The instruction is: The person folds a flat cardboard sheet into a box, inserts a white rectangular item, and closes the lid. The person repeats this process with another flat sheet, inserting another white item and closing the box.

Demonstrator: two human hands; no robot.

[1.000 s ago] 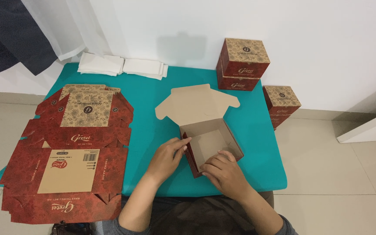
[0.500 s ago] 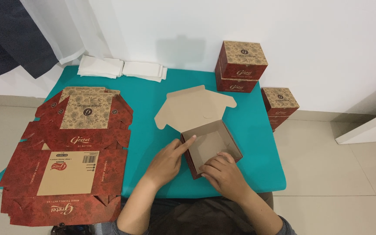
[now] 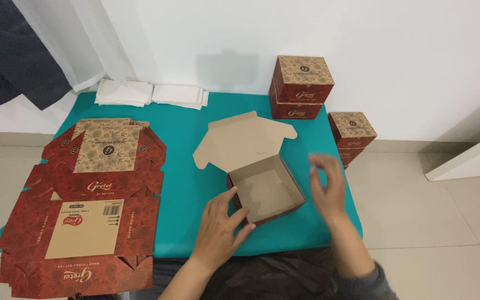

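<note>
a teal table [image 3: 195,161] stands against a white wall, with pale tiled floor around it. near the middle of the table sits a folded red cardboard box [image 3: 266,194], its plain brown lid flap thrown back toward the far side and its inside showing. the left hand [image 3: 220,225] lies flat on the table at the box's near left corner, fingers spread and loose, thumb touching the box's wall — it grips nothing. the right hand [image 3: 326,186] hangs in the air just right of the box, blurred, fingers open and slightly curled, holding nothing and clear of the cardboard. on the left, a stack of flat unfolded box blanks [image 3: 93,205] overhangs the table's edge. at the far left lie white folded sheets [image 3: 151,94]. at the far right two finished boxes [image 3: 301,86] stand stacked — another pile of finished boxes [image 3: 352,136] sits on the floor just beyond the table's right edge.
</note>
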